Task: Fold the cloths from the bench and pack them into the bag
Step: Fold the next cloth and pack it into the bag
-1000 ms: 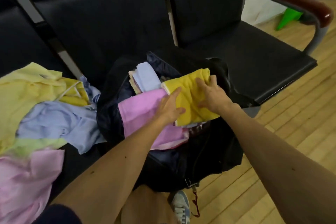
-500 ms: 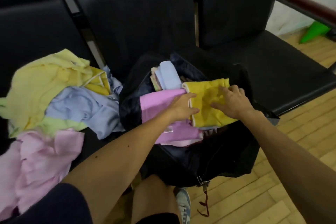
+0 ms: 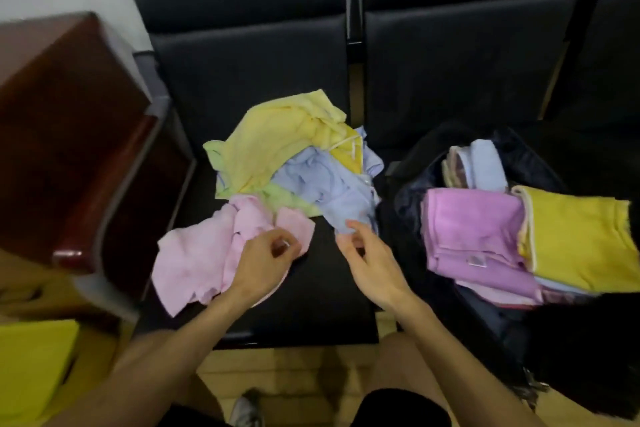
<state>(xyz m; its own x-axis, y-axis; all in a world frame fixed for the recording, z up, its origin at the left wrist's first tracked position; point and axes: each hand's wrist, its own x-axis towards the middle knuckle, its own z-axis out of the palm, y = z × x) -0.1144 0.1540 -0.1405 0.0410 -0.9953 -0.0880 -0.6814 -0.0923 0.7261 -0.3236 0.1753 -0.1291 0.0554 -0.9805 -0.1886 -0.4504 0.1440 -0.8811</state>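
Note:
A loose pile lies on the black bench seat (image 3: 311, 305): a pale yellow cloth (image 3: 277, 139), a light blue cloth (image 3: 329, 184), a green cloth (image 3: 287, 198) and a crumpled pink cloth (image 3: 197, 260). My left hand (image 3: 266, 260) pinches the pink cloth's right edge. My right hand (image 3: 370, 253) hovers with loosely curled fingers, its fingertips at the blue cloth's lower edge. To the right stands the open black bag (image 3: 408, 204). It holds a folded pink cloth (image 3: 474, 229), a folded yellow cloth (image 3: 575, 236) and a folded pale blue cloth (image 3: 485, 166).
A dark wooden armrest (image 3: 69, 135) on a grey frame borders the seat on the left. A yellow object (image 3: 31, 367) lies on the wooden floor at lower left. My knees and a shoe (image 3: 246, 409) are below the seat's front edge.
Both hands left the folded yellow cloth in the bag and moved left to the loose pile. My view swung left, and my left hand took hold of the pink cloth.

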